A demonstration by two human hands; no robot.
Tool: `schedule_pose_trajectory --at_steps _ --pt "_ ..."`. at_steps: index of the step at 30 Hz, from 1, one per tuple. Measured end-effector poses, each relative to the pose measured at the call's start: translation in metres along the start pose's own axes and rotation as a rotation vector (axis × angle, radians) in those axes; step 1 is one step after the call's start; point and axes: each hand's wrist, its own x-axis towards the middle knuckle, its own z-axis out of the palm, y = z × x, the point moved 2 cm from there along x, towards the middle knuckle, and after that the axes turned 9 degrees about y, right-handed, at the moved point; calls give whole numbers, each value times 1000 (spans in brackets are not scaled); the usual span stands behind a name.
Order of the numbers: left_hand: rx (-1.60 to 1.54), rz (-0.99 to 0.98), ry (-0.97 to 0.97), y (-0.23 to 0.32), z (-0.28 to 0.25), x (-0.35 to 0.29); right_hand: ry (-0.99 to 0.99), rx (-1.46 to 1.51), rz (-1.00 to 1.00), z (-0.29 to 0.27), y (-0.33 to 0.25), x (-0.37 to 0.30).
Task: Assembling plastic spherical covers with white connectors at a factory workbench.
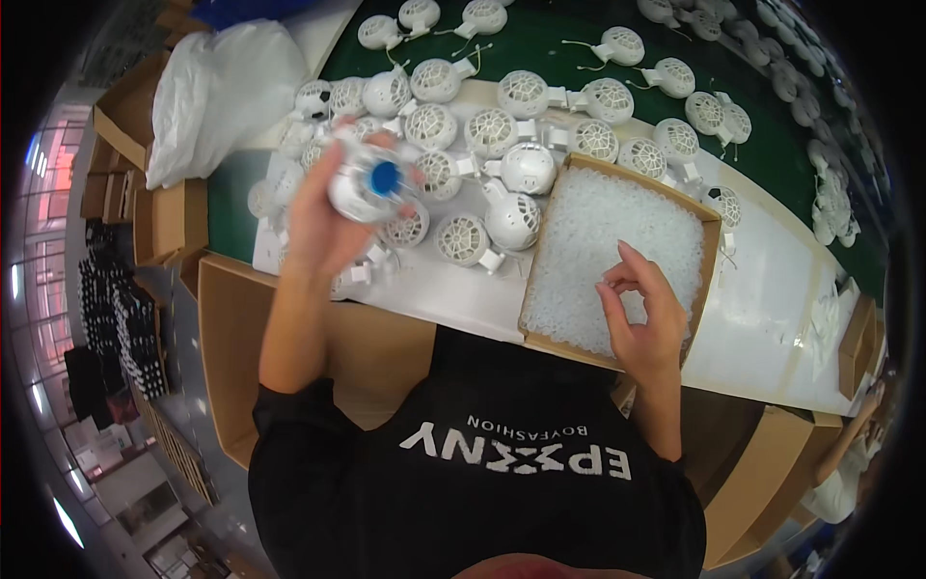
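My left hand [326, 217] is wrapped round a white round housing [355, 183] with a bright blue disc at its centre, held up over the table; hand and housing are slightly blurred. Beneath and around it lie several similar white housings [461, 239] with web-like lattice fronts and short square necks. My right hand [644, 314] hovers over the near part of an open cardboard box [712, 253] full of small translucent pieces [603, 232]. Its thumb and fingertips are brought together in a pinch, and whatever lies between them is too small to make out.
More white housings with thin wires lie on the green surface [540, 53] at the back. A white plastic bag [227, 96] sits at the far left beside cardboard boxes [169, 217]. Below the table's front edge stand large open cartons [231, 357]. Another person's arm [849, 439] shows at the right.
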Motion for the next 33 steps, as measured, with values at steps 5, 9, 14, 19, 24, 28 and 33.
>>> schedule_pose_trajectory --at_steps 5,9,14,19,24,28,33 --pt "109 -55 -93 -62 36 -13 -72 30 9 -2 -5 3" --pt "32 -195 -216 -83 43 -13 -68 174 41 -1 -11 -2" --pt "310 -158 -233 -90 34 -21 -28 537 208 7 -18 -9" --pt "683 244 -214 -91 34 -37 -67 600 126 10 -30 3" --pt "1062 374 -300 -76 46 -32 -99 646 -10 21 -43 14" --pt "1102 386 -231 -78 52 -37 -101 532 -62 22 -48 10" --pt "1059 471 -253 -75 49 -39 -135 411 8 22 -49 7"
